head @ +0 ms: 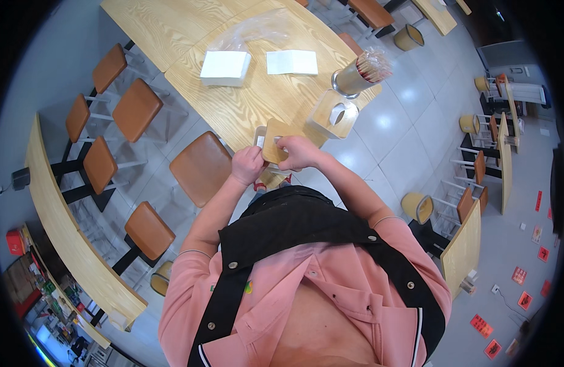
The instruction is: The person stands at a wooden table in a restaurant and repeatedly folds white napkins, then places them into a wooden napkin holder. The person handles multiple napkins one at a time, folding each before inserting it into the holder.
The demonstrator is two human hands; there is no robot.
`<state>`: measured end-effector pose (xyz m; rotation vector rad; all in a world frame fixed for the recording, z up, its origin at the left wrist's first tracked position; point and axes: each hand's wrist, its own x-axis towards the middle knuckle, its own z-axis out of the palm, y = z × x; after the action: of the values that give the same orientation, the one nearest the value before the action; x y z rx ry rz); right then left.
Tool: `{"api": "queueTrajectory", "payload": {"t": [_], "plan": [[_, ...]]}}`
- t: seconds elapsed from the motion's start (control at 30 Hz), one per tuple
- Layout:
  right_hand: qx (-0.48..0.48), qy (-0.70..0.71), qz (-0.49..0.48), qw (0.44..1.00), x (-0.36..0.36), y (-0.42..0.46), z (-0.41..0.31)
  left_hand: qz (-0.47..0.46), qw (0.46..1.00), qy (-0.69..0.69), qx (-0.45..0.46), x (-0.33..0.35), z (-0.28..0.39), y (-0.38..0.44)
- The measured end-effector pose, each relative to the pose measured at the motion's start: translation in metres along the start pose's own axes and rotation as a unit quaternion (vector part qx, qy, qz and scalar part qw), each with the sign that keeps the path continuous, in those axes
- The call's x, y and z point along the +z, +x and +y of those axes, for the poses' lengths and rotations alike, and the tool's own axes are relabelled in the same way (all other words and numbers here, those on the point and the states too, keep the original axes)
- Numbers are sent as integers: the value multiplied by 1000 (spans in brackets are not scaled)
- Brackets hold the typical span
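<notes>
Near the table's close edge stands a tissue box [260,133] with pale sides, its wooden lid [276,130] shifted off to one side so that white tissue shows within. My left hand [249,164] grips the lid's left lower edge. My right hand [296,151] is on the lid's right part, its fingers at the oval opening; whether they pinch tissue there is hidden. Just to the right stands another tissue box [344,120] with its wooden lid on and tissue in the slot. Farther back lie a stack of white napkins [224,66] and a smaller folded napkin pile [291,62].
A metal holder [353,79] full of wrapped toothpicks or skewers stands at the right edge of the wood-topped table [185,80]. Clear plastic wrap [259,30] lies behind the napkins. A brown stool [201,169] stands close at the left; a yellow bin [417,207] is on the right.
</notes>
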<state>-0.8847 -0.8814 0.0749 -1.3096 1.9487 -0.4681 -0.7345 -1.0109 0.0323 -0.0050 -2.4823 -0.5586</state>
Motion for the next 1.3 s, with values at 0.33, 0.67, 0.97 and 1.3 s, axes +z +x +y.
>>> {"api": "queueTrajectory", "payload": {"t": [0.33, 0.67, 0.97, 1.3], "plan": [[17, -12, -24, 999, 5, 6, -4, 8, 663, -540, -518, 9, 4, -37], [-116, -109, 159, 974, 30, -13, 4, 12, 705, -429, -564, 11, 9, -49], [-227, 115, 135, 957, 48, -8, 16, 15, 812, -222, -539, 23, 2, -73], [-74, -189, 171, 964, 7, 27, 30, 46, 775, -270, -569, 29, 2, -79]]}}
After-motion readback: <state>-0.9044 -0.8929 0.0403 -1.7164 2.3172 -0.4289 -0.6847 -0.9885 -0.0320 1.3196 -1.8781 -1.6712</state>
